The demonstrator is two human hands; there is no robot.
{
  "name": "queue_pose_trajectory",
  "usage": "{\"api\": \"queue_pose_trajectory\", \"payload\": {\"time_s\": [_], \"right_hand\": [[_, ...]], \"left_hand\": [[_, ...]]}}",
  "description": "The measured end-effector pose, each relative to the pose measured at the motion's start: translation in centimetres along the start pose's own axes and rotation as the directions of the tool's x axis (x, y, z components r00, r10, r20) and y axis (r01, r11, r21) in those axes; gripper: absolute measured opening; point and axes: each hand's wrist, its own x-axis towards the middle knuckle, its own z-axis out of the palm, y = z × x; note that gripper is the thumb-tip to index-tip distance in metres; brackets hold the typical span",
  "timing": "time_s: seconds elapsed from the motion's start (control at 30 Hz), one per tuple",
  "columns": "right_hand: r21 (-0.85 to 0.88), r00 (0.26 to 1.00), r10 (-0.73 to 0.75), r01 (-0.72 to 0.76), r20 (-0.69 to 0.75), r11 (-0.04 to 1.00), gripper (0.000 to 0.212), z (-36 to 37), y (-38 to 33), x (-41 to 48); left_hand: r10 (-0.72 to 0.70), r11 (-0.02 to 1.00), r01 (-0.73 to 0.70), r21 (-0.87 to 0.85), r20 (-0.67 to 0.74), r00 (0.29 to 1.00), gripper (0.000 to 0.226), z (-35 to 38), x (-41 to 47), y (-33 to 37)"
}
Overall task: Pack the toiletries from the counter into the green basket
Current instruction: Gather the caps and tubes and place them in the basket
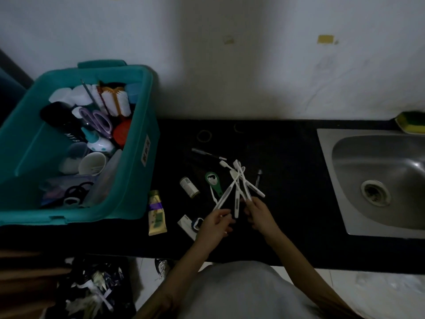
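At the far left the teal-green plastic basket (pixel 115 210) stands on the black tabletop (pixel 287 169). It is already well filled, with purple-handled scissors (pixel 99 120), a white bristle brush (pixel 117 100) and a white cup (pixel 92 163) among its contents. Just beside its near corner lies a yellow squeeze tube (pixel 157 212). Further right are a small white cylindrical bottle (pixel 189 187) and a flat green opener-shaped plastic tool (pixel 212 179).

Next comes the left hand (pixel 216 223), its fingers curled to pinch the handle end of one of the white plastic toothbrushes (pixel 236 185). The right hand (pixel 259 215) grips the handle ends of the others. The bunch fans out away from the person, with the shafts crossing near the heads. I cannot tell whether the heads touch the tabletop. At the far right a steel sink (pixel 324 143) is set into the tabletop, with a yellow-green sponge (pixel 411 122) behind it.

The step in hand looks like gathering the toothbrushes into one bundle for the basket. To do it well, bring the handles parallel first and pass the lone brush across to join the others. Then close one hand round the middle of the bundle rather than its tips, so none can swivel out. Lift clear of the green tool, carry the bundle left, and lay it lengthwise on the contents rather than dropping it. Several toiletries remain out, so the task seems only partly done.
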Motion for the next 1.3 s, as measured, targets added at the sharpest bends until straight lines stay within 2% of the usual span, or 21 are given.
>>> {"api": "queue_pose_trajectory", "payload": {"time_s": [0.1,0.23,0.3,0.4,0.53,0.6,0.7,0.8,0.87,1.0,1.1,1.17,1.3], "right_hand": [[0.113,0.998,0.009,-0.015,0.057,0.993,0.024,-0.2,-0.8,-1.0],[0.084,0.996,-0.056,0.049,0.073,0.995,0.025,-0.5,-1.7,-2.0],[0.022,0.992,-0.117,0.116,0.051,0.993,0.023,-0.5,-1.8,-2.5],[-0.185,0.980,-0.192,0.199,0.055,0.962,0.025,-0.4,-1.9,-3.2],[-0.342,0.967,-0.230,0.253,0.109,0.905,0.033,-0.2,-1.8,-3.6],[-0.377,0.962,-0.245,0.274,0.122,0.885,0.035,-0.4,-1.7,-3.8],[-0.349,0.959,-0.283,0.264,-0.004,0.899,0.023,-1.2,-1.6,-3.3],[-0.527,0.912,-0.369,0.229,-0.177,0.818,0.017,-2.0,-1.3,-1.2],[-0.627,0.898,-0.375,0.160,-0.228,0.763,0.027,-2.2,-1.3,0.4],[-0.799,0.917,-0.362,0.092,-0.164,0.595,0.058,-0.9,-1.8,3.0],[-0.875,0.936,-0.327,0.048,-0.128,0.482,0.068,0.8,-2.1,4.1],[-0.899,0.945,-0.304,0.027,-0.119,0.437,0.069,1.8,-2.1,4.5],[-0.931,0.956,-0.261,-0.030,-0.133,0.365,0.048,3.1,-1.9,4.7]], "left_hand": [[-0.005,0.998,0.007,-0.068,0.028,1.000,0.014,0.7,0.8,1.2],[0.021,0.987,-0.014,-0.158,0.044,0.999,0.014,1.4,2.0,3.1],[0.018,0.981,-0.005,-0.196,0.065,0.998,0.016,1.9,2.5,3.8],[-0.009,0.979,0.026,-0.200,0.089,0.996,0.016,2.7,3.2,4.5],[-0.071,0.977,0.076,-0.200,0.035,0.997,0.019,3.1,4.3,4.5],[-0.070,0.973,0.072,-0.220,0.015,0.997,0.020,2.9,4.6,4.2],[-0.066,0.973,0.062,-0.222,-0.011,0.998,0.021,2.1,4.9,4.1],[-0.057,0.991,0.052,-0.122,-0.044,0.997,0.025,1.2,5.4,4.3],[-0.011,1.000,0.010,-0.004,-0.106,0.994,0.025,0.5,5.7,4.2],[0.153,0.954,-0.094,0.283,-0.193,0.969,0.008,-1.3,5.6,3.3],[0.172,0.933,-0.095,0.348,-0.198,0.965,0.017,-2.2,5.3,2.8],[0.163,0.931,-0.079,0.357,-0.212,0.964,0.019,-2.5,5.3,2.6],[0.167,0.936,-0.077,0.344,-0.239,0.957,0.019,-2.8,5.4,2.3]]}}
